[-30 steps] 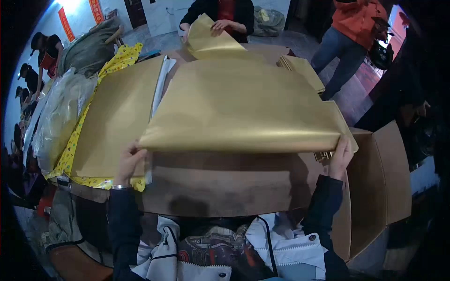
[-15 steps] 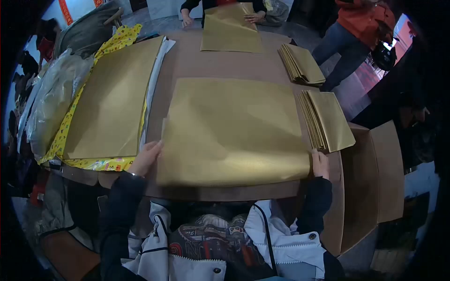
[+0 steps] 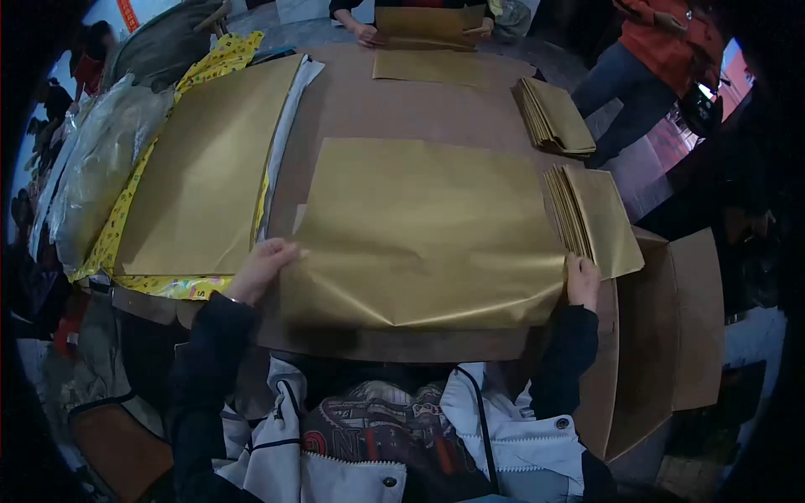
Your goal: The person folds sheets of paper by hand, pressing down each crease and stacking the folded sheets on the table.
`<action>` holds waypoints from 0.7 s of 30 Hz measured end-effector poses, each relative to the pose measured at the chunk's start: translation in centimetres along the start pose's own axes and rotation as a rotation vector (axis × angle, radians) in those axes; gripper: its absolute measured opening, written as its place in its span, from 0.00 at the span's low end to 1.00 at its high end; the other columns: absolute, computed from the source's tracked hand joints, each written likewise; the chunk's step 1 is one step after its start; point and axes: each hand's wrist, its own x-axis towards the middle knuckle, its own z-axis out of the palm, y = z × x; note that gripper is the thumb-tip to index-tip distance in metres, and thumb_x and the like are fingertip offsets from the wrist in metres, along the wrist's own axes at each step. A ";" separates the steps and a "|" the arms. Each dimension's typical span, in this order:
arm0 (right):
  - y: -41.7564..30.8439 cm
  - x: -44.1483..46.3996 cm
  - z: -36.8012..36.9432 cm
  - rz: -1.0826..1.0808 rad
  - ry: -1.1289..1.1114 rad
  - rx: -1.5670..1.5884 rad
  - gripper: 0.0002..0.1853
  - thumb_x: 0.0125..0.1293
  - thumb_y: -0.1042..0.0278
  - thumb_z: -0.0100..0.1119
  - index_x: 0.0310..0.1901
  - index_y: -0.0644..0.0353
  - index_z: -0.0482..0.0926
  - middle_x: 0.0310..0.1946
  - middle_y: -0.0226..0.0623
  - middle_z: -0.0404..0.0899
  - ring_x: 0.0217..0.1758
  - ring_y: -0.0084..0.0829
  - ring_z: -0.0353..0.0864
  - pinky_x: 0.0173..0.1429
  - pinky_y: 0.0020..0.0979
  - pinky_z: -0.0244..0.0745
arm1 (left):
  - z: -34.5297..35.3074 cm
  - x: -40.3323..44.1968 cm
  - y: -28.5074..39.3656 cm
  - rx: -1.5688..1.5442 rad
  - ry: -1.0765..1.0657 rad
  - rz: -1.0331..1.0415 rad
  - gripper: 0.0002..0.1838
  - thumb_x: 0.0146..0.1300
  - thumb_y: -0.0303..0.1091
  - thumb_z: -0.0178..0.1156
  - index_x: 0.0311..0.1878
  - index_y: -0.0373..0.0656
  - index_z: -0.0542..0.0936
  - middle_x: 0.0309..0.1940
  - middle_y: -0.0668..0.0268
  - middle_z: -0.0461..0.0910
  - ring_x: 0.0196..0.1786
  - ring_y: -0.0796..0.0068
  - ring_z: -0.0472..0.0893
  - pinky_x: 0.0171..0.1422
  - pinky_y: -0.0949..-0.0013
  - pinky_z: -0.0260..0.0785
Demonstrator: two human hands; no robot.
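Observation:
A large sheet of gold paper (image 3: pixel 428 218) spreads over the table in front of me. Its near part is lifted and bowed, with a crease near the front middle. My left hand (image 3: pixel 267 267) pinches the sheet's left side, fingers closed. On the opposite side, my right hand (image 3: pixel 583 281) grips the right edge, also closed. Just beyond the right hand lies a pile of folded gold sheets (image 3: pixel 599 218). To the left of my left hand is a flat stack of gold paper (image 3: pixel 201 168) on yellow patterned wrapping (image 3: pixel 168 289).
An open cardboard box (image 3: pixel 646 335) stands right of the table (image 3: pixel 352 101). Another folded gold pile (image 3: pixel 553 117) lies at the far right. Across the table, a person's hands hold a gold sheet (image 3: pixel 432 27). A person in an orange top (image 3: pixel 671 42) stands at right. Clear plastic (image 3: pixel 109 168) lies left.
My hands have shifted slightly away from me along the sheet's sides, and a crease now shows in its near part. Across the table, the other person's sheet has been folded upward.

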 end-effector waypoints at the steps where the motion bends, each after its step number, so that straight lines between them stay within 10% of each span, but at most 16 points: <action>1: 0.0 1.3 0.2 -0.039 0.034 0.097 0.23 0.69 0.57 0.51 0.24 0.69 0.67 0.21 0.43 0.66 0.27 0.32 0.65 0.35 0.36 0.62 | 0.2 0.0 2.2 -0.045 0.034 -0.033 0.09 0.69 0.37 0.56 0.39 0.41 0.79 0.33 0.71 0.79 0.35 0.81 0.76 0.40 0.74 0.71; 12: -14.7 18.0 -9.8 -0.258 0.309 0.441 0.20 0.68 0.52 0.55 0.29 0.63 0.79 0.23 0.27 0.75 0.27 0.19 0.73 0.31 0.24 0.66 | -2.9 8.5 26.6 0.129 0.091 0.478 0.20 0.69 0.49 0.55 0.41 0.39 0.81 0.33 0.69 0.81 0.30 0.84 0.78 0.36 0.77 0.73; 21: -16.5 12.8 -11.0 -0.424 0.507 0.542 0.18 0.70 0.57 0.53 0.29 0.66 0.76 0.23 0.28 0.71 0.30 0.18 0.66 0.37 0.25 0.64 | -3.6 5.8 23.4 0.117 0.219 0.611 0.12 0.70 0.42 0.55 0.38 0.43 0.77 0.30 0.73 0.78 0.28 0.88 0.75 0.31 0.82 0.67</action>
